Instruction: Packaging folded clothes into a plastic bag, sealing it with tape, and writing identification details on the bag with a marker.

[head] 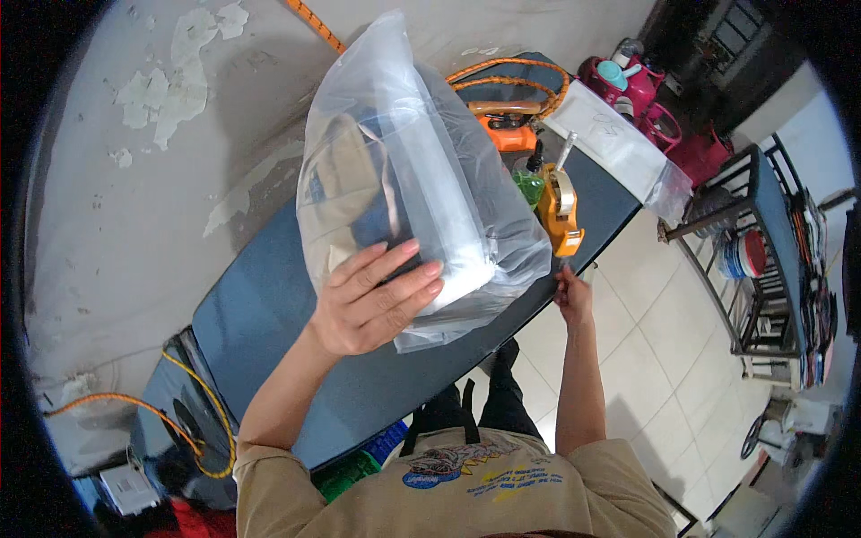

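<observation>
My left hand (377, 302) grips the lower end of a large clear plastic bag (430, 168), its fingers laid over the near face. Through the film, folded fabric (350, 161) in beige and dark blue shows, with a glossy whitish band beside it. To the right, a yellow tape dispenser (559, 208) with a roll of tape stands close to the table's edge. My right hand (574, 296) is just below the dispenser's cutting end, fingertips pinched on what looks like a short strip of clear tape (565, 261).
The bag rests over a blue-grey table (269, 269) along a peeling wall (168, 81). Behind the dispenser are a bottle of green liquid (529, 185), an orange tool (508, 134), an orange cord (511, 64) and a white package (605, 134). A rack (746, 269) stands right.
</observation>
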`<state>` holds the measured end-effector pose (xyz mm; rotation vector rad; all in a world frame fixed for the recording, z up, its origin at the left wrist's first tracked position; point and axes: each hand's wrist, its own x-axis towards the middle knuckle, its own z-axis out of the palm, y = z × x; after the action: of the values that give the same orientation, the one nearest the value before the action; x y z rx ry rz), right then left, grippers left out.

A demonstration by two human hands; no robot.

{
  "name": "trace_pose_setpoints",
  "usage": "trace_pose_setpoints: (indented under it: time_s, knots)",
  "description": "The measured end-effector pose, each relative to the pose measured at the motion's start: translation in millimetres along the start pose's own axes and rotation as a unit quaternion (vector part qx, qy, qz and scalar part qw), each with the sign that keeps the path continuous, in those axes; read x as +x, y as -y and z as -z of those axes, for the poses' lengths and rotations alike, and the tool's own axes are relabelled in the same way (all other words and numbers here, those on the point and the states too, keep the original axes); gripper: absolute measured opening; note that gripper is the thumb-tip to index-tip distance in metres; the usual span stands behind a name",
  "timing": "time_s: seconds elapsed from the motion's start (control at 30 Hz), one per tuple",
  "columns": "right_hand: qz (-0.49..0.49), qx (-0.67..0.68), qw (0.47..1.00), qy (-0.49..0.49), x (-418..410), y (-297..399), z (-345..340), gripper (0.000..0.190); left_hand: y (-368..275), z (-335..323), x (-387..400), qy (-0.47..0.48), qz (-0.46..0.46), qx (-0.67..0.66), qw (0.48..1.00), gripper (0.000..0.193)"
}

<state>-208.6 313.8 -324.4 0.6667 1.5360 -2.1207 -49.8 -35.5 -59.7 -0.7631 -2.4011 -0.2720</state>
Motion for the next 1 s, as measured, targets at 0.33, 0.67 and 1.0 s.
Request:
trace_pose_setpoints:
  time_s: [0.33, 0.67, 1.0]
  knots:
    - [0.203, -0.014, 0.936, 0.288, -251.5, 93.9, -183.2, 0.038, 17.6, -19.5, -10.4, -0.167, -0.040, -0.044, 0.984, 0.010]
    - [0.168, -0.136, 0.972, 0.091, -248.0, 38.2, -227.0, 0.053, 24.1, -30.0, -25.5, -0.207, -0.070, -0.073, 0.973, 0.016]
    - [0.524, -0.365, 0.766, -0.075, -221.0, 18.6, -158.4, 0.030, -8.5, -5.2, -15.6, -0.049, 0.082, 0.063, 0.993, 0.045]
